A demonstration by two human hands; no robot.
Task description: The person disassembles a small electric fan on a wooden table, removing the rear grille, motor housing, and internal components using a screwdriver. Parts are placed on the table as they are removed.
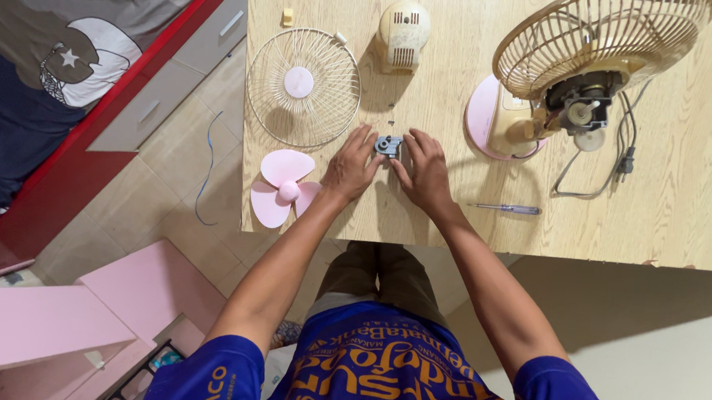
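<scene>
On the wooden table (pixel 667 224), my left hand (pixel 350 166) and my right hand (pixel 422 167) meet around a small grey metal part (pixel 388 146). Fingertips of both hands pinch it from either side. A pink fan blade (pixel 282 187) lies just left of my left hand, at the table's front edge. The round wire front grille (pixel 303 87) lies flat beyond the left hand. A screwdriver (pixel 505 208) with a blue handle rests to the right of my right forearm.
A partly taken-apart pink and cream desk fan (pixel 552 80) stands at the right with its rear cage and bare motor showing, cord (pixel 622 153) trailing beside it. A cream motor cover (pixel 403 33) sits at the back. Pink furniture (pixel 24 326) and a bed (pixel 29 47) are at the left.
</scene>
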